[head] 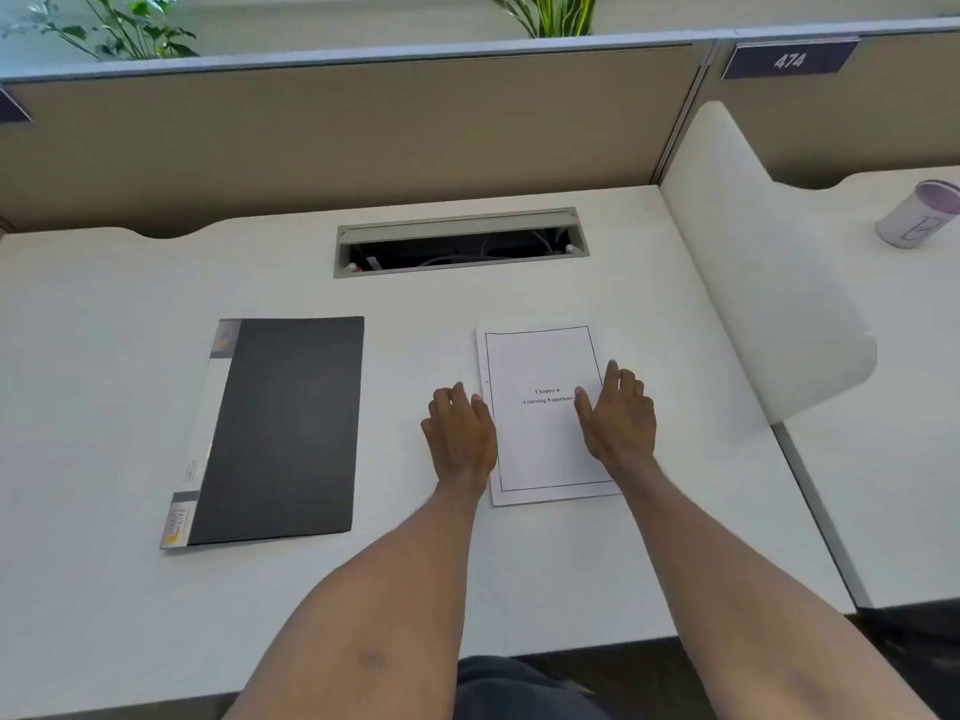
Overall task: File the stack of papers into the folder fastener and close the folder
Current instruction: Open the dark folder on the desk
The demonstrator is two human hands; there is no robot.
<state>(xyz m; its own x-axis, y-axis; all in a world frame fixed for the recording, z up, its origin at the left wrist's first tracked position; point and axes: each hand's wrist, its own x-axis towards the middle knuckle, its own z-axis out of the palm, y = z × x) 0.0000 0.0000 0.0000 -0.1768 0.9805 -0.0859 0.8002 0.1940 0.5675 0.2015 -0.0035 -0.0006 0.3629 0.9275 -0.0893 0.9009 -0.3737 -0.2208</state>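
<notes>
A stack of white papers [540,444] with a printed chapter title lies on the white desk [415,589], right of centre. A black folder [280,428] with a white spine strip lies shut and flat to the left of the stack. My left hand [460,439] rests palm down at the stack's left edge, fingers touching it. My right hand [618,418] lies over the stack's right edge, fingers spread, thumb on the top sheet. Neither hand has lifted the stack. The folder's fastener is hidden inside the closed cover.
A grey cable tray opening [460,241] is set into the desk behind the papers. A curved white divider [753,283] bounds the desk on the right; beyond it stands a white cup with a purple lid [919,213]. A beige partition [337,132] runs along the back.
</notes>
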